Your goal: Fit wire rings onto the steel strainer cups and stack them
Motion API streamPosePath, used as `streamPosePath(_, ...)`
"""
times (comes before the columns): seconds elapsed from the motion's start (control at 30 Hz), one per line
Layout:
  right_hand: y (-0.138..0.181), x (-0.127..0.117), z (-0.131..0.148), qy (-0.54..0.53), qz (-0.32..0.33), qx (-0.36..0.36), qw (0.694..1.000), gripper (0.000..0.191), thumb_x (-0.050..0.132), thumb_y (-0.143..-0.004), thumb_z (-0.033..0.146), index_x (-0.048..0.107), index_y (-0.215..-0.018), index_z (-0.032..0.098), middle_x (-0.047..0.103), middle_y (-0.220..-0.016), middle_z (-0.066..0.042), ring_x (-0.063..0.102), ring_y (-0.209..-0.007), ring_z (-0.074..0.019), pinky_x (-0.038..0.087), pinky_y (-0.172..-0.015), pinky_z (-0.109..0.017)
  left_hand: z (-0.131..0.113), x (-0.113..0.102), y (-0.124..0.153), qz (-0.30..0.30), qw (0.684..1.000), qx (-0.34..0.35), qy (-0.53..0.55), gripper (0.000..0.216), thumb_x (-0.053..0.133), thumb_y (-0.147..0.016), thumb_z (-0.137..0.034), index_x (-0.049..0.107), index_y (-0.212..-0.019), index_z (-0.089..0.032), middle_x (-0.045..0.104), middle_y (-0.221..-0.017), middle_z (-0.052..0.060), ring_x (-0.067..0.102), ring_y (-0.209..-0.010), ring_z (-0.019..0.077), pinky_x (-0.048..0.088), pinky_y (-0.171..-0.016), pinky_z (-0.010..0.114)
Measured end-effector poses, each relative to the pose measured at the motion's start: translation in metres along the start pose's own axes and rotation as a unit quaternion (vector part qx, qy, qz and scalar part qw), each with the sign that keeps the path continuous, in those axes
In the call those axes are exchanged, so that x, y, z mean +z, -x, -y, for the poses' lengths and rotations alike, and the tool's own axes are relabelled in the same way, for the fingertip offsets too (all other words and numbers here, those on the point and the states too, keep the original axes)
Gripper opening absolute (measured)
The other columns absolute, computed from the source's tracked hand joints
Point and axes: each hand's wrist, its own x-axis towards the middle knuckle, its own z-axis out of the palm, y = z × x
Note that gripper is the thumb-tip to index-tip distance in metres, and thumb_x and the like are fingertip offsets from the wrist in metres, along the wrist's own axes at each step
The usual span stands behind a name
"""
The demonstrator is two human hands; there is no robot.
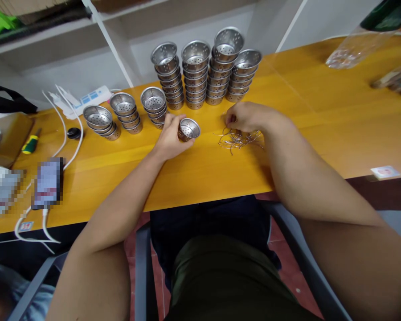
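Note:
My left hand (171, 137) is closed around a small perforated metal cup (190, 129), tilted so its open mouth faces up toward me. Over a loose pile of thin curved wires (238, 140) is my right hand (242, 117), its fingers pinched together at the pile's far edge. Whatever those fingertips hold is hidden. Just behind my left hand stands a short stack of the same cups (153, 100). Taller cup stacks (195, 55) rise at the back of the table, beyond both hands.
Two more short stacks (98, 117) stand to the left. A phone (47, 183) with white cables, a yellow-green screwdriver (31, 141) and a power strip (93, 97) occupy the left side. A clear plastic bag (350, 51) lies at the far right. Shelving borders the back.

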Motion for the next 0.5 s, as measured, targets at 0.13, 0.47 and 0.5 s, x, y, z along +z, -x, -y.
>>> streamPosePath(0.13, 0.0, 0.002, 0.003, 0.043, 0.008, -0.006, 0.999, 0.032, 0.064, -0.117, 0.005, 0.095, -0.122, 0.012, 0.093, -0.12, -0.021, 0.079, -0.097, -0.0317, 0.051, -0.082, -0.041, 0.01, 0.005, 0.0, -0.04, 0.998, 0.034, 0.047, 0.097, 0.115, -0.09, -0.043, 0.059, -0.168, -0.027, 0.069, -0.167, 0.018, 0.073, -0.164, 0.0457, 0.061, -0.148, 0.066)
streamPosePath(0.47, 0.007, 0.001, 0.044, 0.083, 0.003, 0.028, 0.996, 0.042, 0.084, -0.12, 0.024, 0.088, -0.155, 0.0, 0.089, -0.154, -0.038, 0.087, -0.137, -0.0448, 0.061, -0.103, -0.044, 0.004, 0.005, 0.005, -0.012, 0.991, 0.05, 0.122, 0.095, 0.109, -0.098, -0.055, 0.055, -0.171, -0.027, 0.076, -0.167, 0.018, 0.082, -0.159, 0.0415, 0.07, -0.138, 0.057)
streamPosePath(0.5, 0.006, 0.002, 0.044, 0.079, -0.001, 0.023, 0.997, 0.041, 0.087, -0.119, 0.024, 0.089, -0.152, 0.0, 0.09, -0.151, -0.038, 0.088, -0.136, -0.0459, 0.063, -0.104, -0.045, 0.003, 0.004, 0.006, -0.008, 0.99, 0.051, 0.129, 0.095, 0.109, -0.097, -0.055, 0.056, -0.17, -0.026, 0.077, -0.166, 0.018, 0.083, -0.158, 0.0409, 0.071, -0.136, 0.055)
